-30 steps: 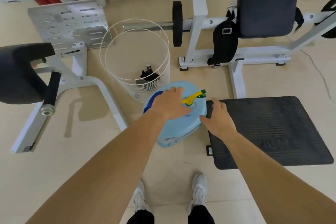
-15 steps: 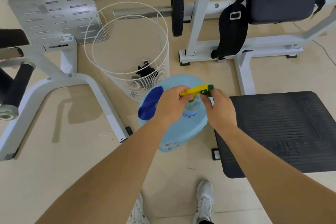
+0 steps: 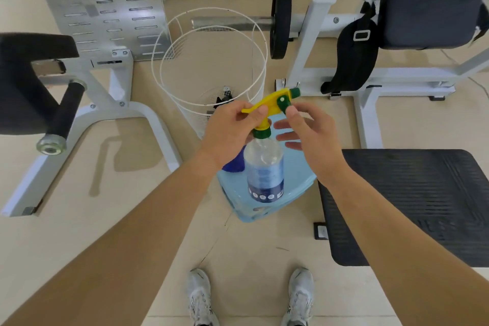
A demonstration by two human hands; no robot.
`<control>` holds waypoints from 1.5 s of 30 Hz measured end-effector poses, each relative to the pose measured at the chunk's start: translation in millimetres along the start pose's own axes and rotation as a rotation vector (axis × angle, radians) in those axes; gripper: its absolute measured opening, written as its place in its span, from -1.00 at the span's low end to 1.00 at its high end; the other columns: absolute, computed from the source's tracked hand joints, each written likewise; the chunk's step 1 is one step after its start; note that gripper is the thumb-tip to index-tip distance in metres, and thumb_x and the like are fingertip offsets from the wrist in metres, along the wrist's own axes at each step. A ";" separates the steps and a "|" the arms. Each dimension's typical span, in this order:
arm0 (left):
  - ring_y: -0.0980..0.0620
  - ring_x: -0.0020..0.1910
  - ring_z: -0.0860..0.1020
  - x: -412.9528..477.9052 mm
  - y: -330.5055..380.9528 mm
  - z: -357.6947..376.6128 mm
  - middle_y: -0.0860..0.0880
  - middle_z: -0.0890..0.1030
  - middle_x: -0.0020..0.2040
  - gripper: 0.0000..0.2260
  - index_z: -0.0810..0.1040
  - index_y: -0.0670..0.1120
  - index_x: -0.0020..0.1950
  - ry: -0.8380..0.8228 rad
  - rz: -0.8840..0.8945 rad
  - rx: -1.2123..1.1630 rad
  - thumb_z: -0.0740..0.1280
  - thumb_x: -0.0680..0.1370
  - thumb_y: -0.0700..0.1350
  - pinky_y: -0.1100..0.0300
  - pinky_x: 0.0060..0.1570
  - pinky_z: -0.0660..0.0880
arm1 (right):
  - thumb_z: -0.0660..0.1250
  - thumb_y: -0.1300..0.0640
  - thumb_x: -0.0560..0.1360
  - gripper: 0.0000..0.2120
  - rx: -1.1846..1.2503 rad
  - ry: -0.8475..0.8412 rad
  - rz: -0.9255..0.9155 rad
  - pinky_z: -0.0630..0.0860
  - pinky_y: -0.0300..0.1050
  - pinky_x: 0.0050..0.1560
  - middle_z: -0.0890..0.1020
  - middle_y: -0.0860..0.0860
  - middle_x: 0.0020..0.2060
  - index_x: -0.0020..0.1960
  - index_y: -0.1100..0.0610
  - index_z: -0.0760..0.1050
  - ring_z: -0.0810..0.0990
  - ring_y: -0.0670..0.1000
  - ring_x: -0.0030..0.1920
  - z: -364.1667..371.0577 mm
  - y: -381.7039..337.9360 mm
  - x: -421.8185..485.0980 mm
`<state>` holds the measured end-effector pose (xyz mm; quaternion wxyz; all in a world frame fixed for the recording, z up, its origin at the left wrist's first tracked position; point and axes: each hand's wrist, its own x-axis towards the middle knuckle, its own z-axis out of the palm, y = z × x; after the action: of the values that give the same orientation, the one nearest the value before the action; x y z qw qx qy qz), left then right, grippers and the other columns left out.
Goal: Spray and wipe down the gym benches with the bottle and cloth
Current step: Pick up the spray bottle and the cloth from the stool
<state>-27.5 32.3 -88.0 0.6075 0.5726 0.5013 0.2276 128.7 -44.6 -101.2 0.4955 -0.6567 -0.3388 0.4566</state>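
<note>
My L hand point(image 3: 230, 132) is clamped round the neck of the yellow spray head point(image 3: 267, 103), carrying the spray bottle point(image 3: 264, 167) upright, just above the light-blue stool point(image 3: 299, 180). R hand point(image 3: 309, 135) pinches the green trigger point(image 3: 284, 104) w/ thumb + index, other fingers splayed loose. Bottle is clear thin plastic and seems to hold liquid, so prob. moderate weight w/ squashy, slick walls. The neck is the stiff, safe hold. Blue cloth point(image 3: 234, 165) lies on the stool behind my L wrist; it's limp, so grab by bunching. Black bench pad point(image 3: 412, 206) is to my right, wire basket point(image 3: 211, 66) beyond.
</note>
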 end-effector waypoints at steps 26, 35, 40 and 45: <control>-0.03 -0.08 0.63 -0.8 47.5 -49.5 -0.12 0.68 -0.06 -0.75 0.62 -0.15 0.02 0.089 -0.115 -0.679 0.33 0.63 0.03 0.06 0.11 0.57 | 0.09 -0.45 0.43 -0.24 0.839 -0.661 0.803 0.54 -0.19 -0.43 0.64 0.17 -0.21 0.06 0.20 0.63 0.59 0.04 -0.43 54.1 -4.4 -20.9; 0.03 -0.17 0.69 -4.0 58.2 -55.3 -0.09 0.75 -0.10 -0.80 0.64 -0.10 -0.07 0.256 -0.009 -0.428 0.40 0.60 0.02 0.10 -0.07 0.63 | 0.13 -0.34 0.51 -0.42 0.557 -0.404 0.597 0.63 0.01 -0.18 0.70 0.11 0.11 0.28 0.03 0.58 0.67 0.16 0.02 67.2 -16.8 -24.9; 0.03 -0.14 0.69 -3.6 51.5 -55.2 -0.03 0.75 -0.11 -0.82 0.62 -0.05 -0.11 0.338 -0.011 -0.393 0.41 0.59 0.03 0.02 0.09 0.64 | 0.29 -0.37 0.36 -0.28 0.510 -0.324 0.522 0.61 -0.08 -0.28 0.67 0.17 0.00 0.28 0.14 0.54 0.69 0.11 -0.20 82.5 -16.0 -29.7; 0.01 -0.14 0.66 -7.8 49.4 -58.4 -0.05 0.74 -0.08 -0.82 0.64 -0.05 -0.13 0.229 0.042 -0.501 0.37 0.62 -0.03 0.04 0.02 0.61 | 0.19 -0.45 0.37 -0.27 0.698 -0.462 0.621 0.55 -0.17 -0.41 0.62 0.17 -0.14 0.15 0.16 0.58 0.56 0.07 -0.42 86.0 -20.1 -32.6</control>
<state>-66.7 64.9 -30.4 0.6647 0.3853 0.4826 0.4205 36.8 -38.9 -81.2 0.4383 -0.4041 -0.0564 0.8009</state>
